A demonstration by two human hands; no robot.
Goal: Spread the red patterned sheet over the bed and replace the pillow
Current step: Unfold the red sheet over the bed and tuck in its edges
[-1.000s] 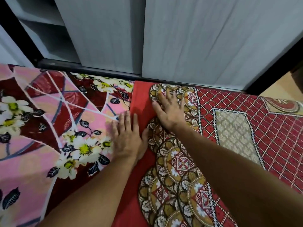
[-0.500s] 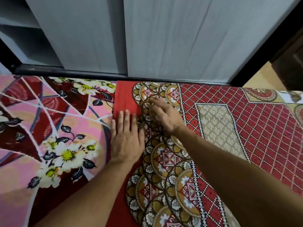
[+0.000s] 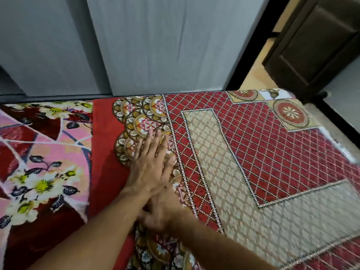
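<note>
While the left hand [image 3: 150,164] lies flat, fingers straight and close together, on the scalloped border of the red patterned sheet [image 3: 253,152], I watch from my remote seat as the right hand [image 3: 158,213] crosses just below its wrist, nearer the body. Blur smears that hand, yet its fingers read as stretched out leftward and pressed to the same cloth, gripping nothing. The sheet runs out from under both palms and away to their right, its lattice and beige panels lying smooth, and beyond the left fingertips it meets the grey wardrobe panels [image 3: 155,45]. Just left of the left hand is a plain red strip [image 3: 103,152], seemingly the sheet's own margin, and past it a pink floral cloth [image 3: 44,172] lies uncovered. I judge the palms are laid flat, not pinching, because the job here is smoothing: open hands press creases out and set the border line straight without dragging the fabric up. Stacked one behind the other, they work along a single edge. No pillow appears anywhere near either hand, so that step looks undone.
</note>
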